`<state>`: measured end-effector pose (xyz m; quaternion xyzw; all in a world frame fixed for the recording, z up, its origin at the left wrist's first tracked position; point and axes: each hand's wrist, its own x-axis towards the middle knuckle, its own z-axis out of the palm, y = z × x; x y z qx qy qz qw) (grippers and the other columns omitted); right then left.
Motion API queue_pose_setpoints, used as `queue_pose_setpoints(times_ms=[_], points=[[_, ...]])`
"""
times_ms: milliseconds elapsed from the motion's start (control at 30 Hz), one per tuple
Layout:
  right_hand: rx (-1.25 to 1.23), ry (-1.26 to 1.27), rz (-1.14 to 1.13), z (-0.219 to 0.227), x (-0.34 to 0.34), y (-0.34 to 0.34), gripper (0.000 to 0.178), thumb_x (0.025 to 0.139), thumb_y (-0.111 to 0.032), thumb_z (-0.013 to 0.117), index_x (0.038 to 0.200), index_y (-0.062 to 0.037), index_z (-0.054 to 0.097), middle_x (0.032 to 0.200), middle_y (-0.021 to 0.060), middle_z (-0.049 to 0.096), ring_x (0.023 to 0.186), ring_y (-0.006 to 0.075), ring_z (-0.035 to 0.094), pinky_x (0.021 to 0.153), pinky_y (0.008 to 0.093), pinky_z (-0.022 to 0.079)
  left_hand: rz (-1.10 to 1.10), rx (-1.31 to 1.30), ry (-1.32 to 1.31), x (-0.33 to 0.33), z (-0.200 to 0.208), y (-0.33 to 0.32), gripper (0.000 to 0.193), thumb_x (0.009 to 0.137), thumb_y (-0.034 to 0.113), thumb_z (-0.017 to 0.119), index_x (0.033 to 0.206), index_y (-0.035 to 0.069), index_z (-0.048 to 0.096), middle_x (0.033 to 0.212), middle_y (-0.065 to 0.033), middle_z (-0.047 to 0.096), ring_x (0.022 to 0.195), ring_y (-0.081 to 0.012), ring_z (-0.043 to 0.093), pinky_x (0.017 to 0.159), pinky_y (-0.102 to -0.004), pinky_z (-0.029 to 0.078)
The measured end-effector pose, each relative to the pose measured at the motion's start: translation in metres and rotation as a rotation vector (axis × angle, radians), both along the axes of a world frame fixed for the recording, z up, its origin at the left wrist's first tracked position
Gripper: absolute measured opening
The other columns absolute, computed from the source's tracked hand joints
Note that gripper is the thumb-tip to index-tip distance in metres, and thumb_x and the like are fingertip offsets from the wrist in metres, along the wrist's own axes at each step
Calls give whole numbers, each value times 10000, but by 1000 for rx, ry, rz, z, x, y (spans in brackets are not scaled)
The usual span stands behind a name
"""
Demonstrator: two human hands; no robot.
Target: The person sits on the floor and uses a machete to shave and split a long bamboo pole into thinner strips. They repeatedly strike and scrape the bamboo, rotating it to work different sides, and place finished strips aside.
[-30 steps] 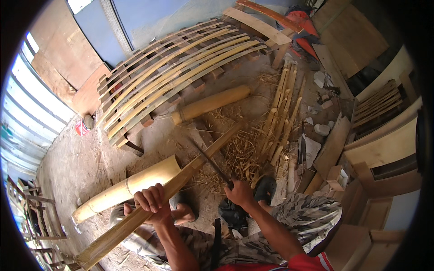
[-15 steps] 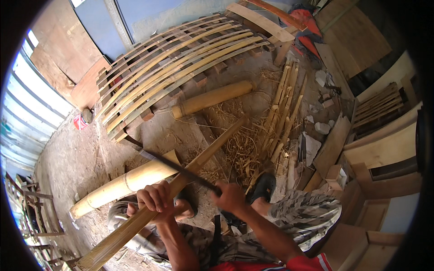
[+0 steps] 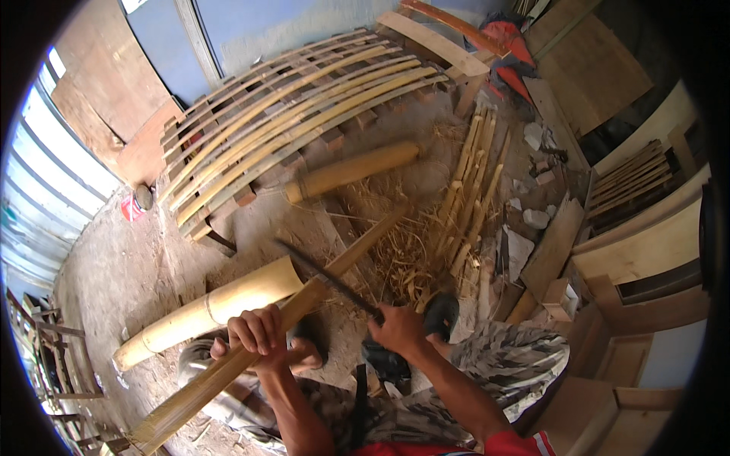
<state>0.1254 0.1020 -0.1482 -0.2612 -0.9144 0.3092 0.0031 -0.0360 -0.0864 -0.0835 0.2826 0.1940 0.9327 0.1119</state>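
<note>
A long split bamboo piece [image 3: 188, 394] slants from the lower left across my lap toward the far middle. My left hand [image 3: 257, 334] is closed around it over my left thigh. In my right hand [image 3: 399, 330] is the handle of a long, dark-bladed knife [image 3: 328, 277]. The blade crosses over the bamboo piece beyond my left hand, its tip pointing away to the left. Whether the edge touches the bamboo I cannot tell. Just past my left hand lies a thick bamboo pole [image 3: 217, 305] on the ground.
Another bamboo pole [image 3: 353, 172] lies farther off, before a slatted rack of bamboo strips [image 3: 304, 114]. Curly shavings [image 3: 399, 254] cover the ground ahead. To the right are a bundle of split bamboo [image 3: 470, 178], broken stones [image 3: 536, 218] and wooden boards [image 3: 553, 247].
My right hand has shifted slightly to the right, drawing the knife along, and the blade's tip has moved rightward. My left hand keeps its hold on the bamboo piece.
</note>
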Motion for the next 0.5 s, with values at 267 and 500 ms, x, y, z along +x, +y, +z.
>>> queue_pose_setpoints(times_ms=[267,500], points=[[-231,-230,-215,-41,0,52,323,862,-363,644,910,-47,682,667,143,629,637,342,634,614,505,497,28,24,-50,9,10,4,595,919,606,384,580,125,475,472,-3,478,412,-134,394,521,-280,340],[-253,-130,-178,-58,33,32,342,894,-353,628,877,-14,669,607,111,563,552,292,562,566,496,462,934,-160,-515,-11,17,28,939,877,823,149,1185,27,540,908,-59,562,788,-200,499,749,-341,433]])
